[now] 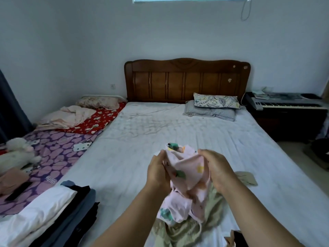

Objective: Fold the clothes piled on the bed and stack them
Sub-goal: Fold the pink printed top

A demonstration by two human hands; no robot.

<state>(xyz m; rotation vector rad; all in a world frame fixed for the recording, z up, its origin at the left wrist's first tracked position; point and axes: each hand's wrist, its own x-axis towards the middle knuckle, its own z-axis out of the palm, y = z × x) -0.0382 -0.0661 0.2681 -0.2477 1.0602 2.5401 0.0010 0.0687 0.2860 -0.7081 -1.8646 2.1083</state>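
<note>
A small pink garment (185, 177) with green and yellow prints hangs bunched in the air above the bed (142, 132). My left hand (157, 172) grips its left edge and my right hand (216, 168) grips its right edge, both with curled fingers. Under it lies a crumpled olive-green garment (187, 229). At the lower left sits a stack of folded clothes (53, 211), white on top of dark and blue-grey pieces. A small beige piece (246, 178) lies flat to the right of my right hand.
A second bed with a purple cartoon sheet (53, 157), a plush toy (17, 154) and pink bedding adjoins on the left. Two pillows (213, 106) lie by the wooden headboard (187, 81). A keyboard (284, 103) stands at the right. A dark item (238, 239) shows at the bottom edge.
</note>
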